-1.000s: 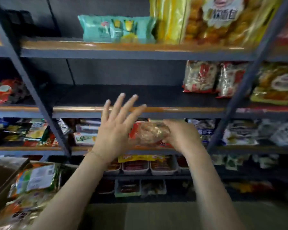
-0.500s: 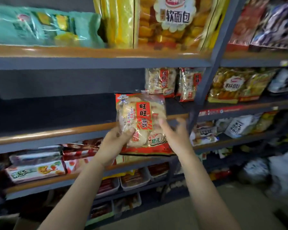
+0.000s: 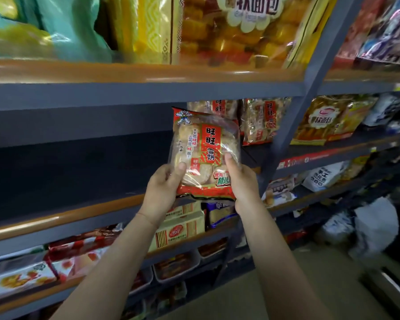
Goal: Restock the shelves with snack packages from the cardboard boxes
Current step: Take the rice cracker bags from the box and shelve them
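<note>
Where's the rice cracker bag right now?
The rice cracker bag is centre frame in the head view, held upright by the left hand and right hand before the dark shelf, just left of matching bags.

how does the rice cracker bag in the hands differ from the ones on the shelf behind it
The held bag is gripped by the left hand and right hand in front of the shelf; the shelf bags stand further back, partly hidden. All share red labels and clear wrap.
</note>
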The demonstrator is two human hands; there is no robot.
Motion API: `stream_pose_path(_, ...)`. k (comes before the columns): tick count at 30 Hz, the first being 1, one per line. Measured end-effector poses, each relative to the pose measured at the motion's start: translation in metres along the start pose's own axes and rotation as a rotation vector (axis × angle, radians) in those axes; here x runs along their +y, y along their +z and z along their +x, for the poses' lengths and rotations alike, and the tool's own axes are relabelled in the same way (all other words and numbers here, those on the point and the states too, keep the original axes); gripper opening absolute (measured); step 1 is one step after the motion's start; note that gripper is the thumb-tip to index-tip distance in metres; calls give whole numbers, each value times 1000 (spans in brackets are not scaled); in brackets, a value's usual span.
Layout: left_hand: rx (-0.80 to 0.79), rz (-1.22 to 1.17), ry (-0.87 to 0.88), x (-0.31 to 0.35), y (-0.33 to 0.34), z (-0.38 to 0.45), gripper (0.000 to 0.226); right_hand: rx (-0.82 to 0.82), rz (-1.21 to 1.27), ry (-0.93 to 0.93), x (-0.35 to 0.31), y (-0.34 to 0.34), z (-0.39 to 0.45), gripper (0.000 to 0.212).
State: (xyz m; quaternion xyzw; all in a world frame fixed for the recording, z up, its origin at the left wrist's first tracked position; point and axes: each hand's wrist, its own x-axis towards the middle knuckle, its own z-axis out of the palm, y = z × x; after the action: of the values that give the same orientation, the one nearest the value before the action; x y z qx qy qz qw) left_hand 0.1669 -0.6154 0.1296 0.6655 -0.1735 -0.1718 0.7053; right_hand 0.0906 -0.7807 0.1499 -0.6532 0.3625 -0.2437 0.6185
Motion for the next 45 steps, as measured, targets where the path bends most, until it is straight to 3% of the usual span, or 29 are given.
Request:
stream_pose_path(3, 38, 36, 41, 1, 15, 21, 43, 7, -6, -77, -4, -4, 25, 69)
stream_pose_path(8, 143, 209, 103, 13, 31, 65, 18, 64, -109, -249, -18, -21, 66, 50)
stream_pose_path(14, 214, 375, 129, 14, 55, 113, 22, 55, -428, -460, -28, -38, 117, 64)
stream_pose_path(18, 319, 310, 64, 9, 76, 134, 24, 57, -616, -537, -30, -38, 141, 54)
stream_pose_path(20, 351, 222, 31, 6, 86, 141, 27, -8, -658, -491, -30, -35, 152, 59)
stream_pose_path(22, 357, 173, 25, 1, 96, 147, 28, -99, -643, -400, -32, -31, 160, 75)
stream_pose_path(25, 417, 113, 78, -2, 108, 153, 59, -152, -549, -366, -33, -31, 168, 88)
stream_pose_path(29, 356, 145, 124, 1, 125, 153, 44, -177, -387, -398, -23, -28, 181, 95)
stream_pose_path(34, 240, 199, 139, -3, 134, 151, 56, -234, -334, -443, -12, -23, 188, 98)
stream_pose_path(38, 213, 207, 113, -1, 134, 146, 50, -247, -285, -434, -10, -26, 183, 93)
stream_pose_path(40, 274, 208, 128, 3, 130, 135, 44, -260, -272, -449, -12, -30, 175, 88)
stream_pose_path(45, 485, 217, 164, 17, 103, 70, 15, -304, -37, -522, -15, -24, 131, 46)
